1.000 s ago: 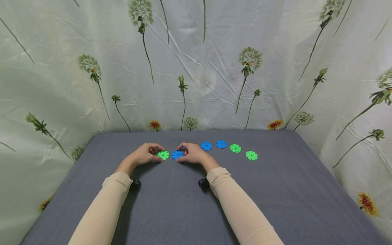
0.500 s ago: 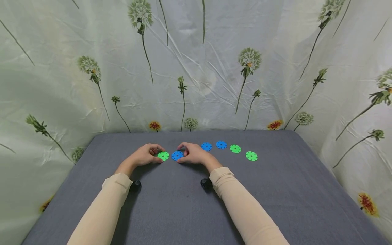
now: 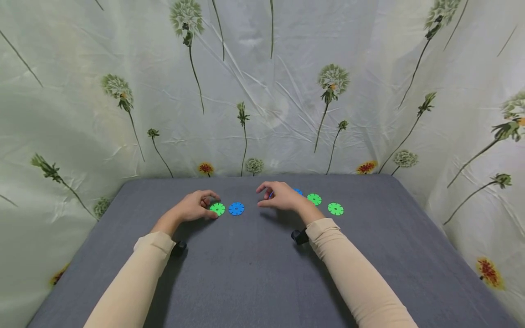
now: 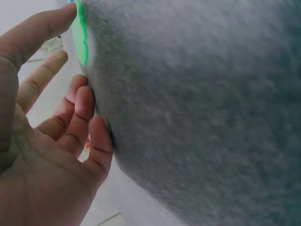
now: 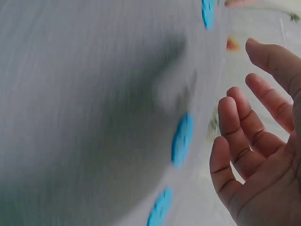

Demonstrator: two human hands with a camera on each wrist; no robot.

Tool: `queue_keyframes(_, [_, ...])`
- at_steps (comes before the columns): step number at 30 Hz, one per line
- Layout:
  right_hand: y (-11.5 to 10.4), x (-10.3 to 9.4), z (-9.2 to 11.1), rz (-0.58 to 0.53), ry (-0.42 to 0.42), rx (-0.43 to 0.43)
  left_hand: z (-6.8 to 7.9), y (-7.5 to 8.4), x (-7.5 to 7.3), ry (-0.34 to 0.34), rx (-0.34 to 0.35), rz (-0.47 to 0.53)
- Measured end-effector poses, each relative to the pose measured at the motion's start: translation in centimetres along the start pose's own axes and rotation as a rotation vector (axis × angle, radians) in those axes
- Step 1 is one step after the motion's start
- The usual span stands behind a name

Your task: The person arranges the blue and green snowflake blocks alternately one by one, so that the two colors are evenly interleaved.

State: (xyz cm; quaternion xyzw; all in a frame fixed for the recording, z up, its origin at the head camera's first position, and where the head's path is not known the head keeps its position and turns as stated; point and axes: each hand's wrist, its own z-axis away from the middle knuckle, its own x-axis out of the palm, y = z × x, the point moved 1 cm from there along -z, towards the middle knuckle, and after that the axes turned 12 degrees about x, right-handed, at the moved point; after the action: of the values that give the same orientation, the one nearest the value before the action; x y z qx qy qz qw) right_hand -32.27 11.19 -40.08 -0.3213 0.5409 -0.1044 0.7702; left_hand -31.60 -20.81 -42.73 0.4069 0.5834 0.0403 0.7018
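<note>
On the grey cloth a flat green notched disc (image 3: 217, 209) lies between the thumb and index finger of my left hand (image 3: 189, 207). The left wrist view has that thumb at the edge of the green disc (image 4: 81, 40), while the index fingertip appears slightly apart from it. Just right of it lies a blue notched disc (image 3: 236, 209), free of both hands. Raised above the cloth, my right hand (image 3: 284, 197) has spread, loosely bent fingers and holds nothing. Below it, the right wrist view has two blue discs (image 5: 182, 140), partly hidden in the head view.
Two more green discs (image 3: 335, 209) lie right of the right hand, near the table's far side. The grey cloth-covered table (image 3: 246, 278) ends at a hanging curtain (image 3: 287, 100) with dandelion prints. Black wrist cameras (image 3: 300, 236) sit under both forearms.
My right hand has let go of the blue disc, lifted, and moved right over the other blue discs. The blue disc stays beside the green one. The left hand has barely moved.
</note>
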Motion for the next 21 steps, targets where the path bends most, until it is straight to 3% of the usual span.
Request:
queue_keyframes(5, [2.3, -2.6, 1.3, 0.043, 0.038, 0.04, -0.7, 0.7, 0.1, 0.005, 0.025, -0.07])
queue_keyframes(11, [5.3, -5.0, 2.7, 0.084, 0.075, 0.105, -1.6, 1.7, 0.5, -0.004, 0.031, -0.056])
queue_keyframes(21, [9.0, -6.8, 4.3, 0.124, 0.078, 0.236, -3.1, 3.0, 1.5, -0.054, 0.063, -0.069])
